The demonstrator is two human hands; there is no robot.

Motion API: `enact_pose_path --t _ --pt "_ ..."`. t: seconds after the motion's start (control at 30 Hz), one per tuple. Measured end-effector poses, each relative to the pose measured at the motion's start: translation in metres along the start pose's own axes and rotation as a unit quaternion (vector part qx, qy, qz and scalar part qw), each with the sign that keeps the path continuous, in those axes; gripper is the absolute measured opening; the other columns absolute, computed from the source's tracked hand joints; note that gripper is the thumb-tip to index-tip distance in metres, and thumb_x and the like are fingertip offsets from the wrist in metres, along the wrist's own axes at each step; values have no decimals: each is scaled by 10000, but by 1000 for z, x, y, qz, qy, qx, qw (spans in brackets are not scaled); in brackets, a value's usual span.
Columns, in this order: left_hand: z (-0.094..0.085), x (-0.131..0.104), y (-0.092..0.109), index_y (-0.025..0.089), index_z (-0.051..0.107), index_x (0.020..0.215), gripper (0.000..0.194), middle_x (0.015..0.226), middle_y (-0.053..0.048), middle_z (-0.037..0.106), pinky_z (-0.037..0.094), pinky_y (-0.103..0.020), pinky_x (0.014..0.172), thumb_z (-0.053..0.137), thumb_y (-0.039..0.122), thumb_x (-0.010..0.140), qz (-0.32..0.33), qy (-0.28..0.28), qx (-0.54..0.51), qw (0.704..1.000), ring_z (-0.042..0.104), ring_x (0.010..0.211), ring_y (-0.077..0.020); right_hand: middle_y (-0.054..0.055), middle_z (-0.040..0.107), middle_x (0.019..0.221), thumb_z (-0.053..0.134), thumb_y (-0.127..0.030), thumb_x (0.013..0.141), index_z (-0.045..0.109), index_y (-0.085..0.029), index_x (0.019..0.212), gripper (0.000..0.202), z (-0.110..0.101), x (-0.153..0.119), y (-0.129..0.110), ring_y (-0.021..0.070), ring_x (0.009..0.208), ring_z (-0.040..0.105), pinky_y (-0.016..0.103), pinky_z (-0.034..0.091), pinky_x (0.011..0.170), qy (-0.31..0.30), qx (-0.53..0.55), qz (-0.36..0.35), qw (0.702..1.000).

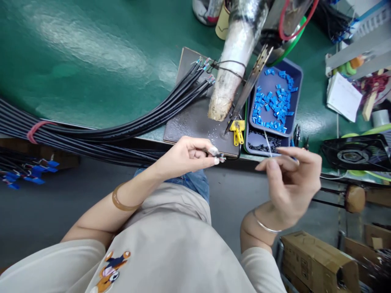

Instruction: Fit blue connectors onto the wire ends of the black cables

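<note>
My left hand (195,154) is closed, thumb and forefinger pinching the stripped end of a black cable (221,157) just off the table's front edge. Small pale wire ends poke out past the fingertips. To the right, my right hand (290,179) has thumb and forefinger together on a thin white strand (268,143), which points up toward the trays; this hand is slightly blurred. A bundle of black cables (128,132), tied with a red band (36,130), runs along the table edge, its stripped ends lying on a dark board (192,118).
A grey-blue tray (297,85) holds many blue connectors, above a second tray (259,151) of small black parts. A foil-wrapped duct (232,61) hangs over the board near a yellow clip (237,131). A black fan (357,154) stands right; cardboard boxes (317,260) sit below.
</note>
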State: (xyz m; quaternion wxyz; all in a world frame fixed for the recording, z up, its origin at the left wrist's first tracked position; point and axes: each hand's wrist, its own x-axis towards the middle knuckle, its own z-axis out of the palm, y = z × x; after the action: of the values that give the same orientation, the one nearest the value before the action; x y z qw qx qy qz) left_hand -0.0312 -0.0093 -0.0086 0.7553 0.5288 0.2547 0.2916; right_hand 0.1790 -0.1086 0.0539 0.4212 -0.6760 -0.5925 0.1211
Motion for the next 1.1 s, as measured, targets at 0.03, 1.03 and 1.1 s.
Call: enact_pose_path --t 0.03,1.03,1.1 --pt "-1 1 4 116 676 793 147 793 -26 633 350 -172 444 748 243 780 16 -38 38 998 440 496 -22 -29 698 733 641 -294 886 608 -268 1114 232 -11 8 4 112 546 597 260 421 523 -50 -68 19 996" --pt "16 6 -7 133 598 773 173 628 52 563 243 -153 361 748 189 705 7 181 -134 974 352 404 15 38 686 904 736 -254 805 584 -250 740 166 7 79 49 129 589 652 308 551 598 65 60 54 995" --pt "17 8 -4 136 587 758 147 607 50 575 265 -146 374 726 169 722 9 172 -116 978 378 410 9 21 686 848 781 -248 768 565 -230 707 225 21 51 33 153 644 692 322 602 621 78 121 43 989"
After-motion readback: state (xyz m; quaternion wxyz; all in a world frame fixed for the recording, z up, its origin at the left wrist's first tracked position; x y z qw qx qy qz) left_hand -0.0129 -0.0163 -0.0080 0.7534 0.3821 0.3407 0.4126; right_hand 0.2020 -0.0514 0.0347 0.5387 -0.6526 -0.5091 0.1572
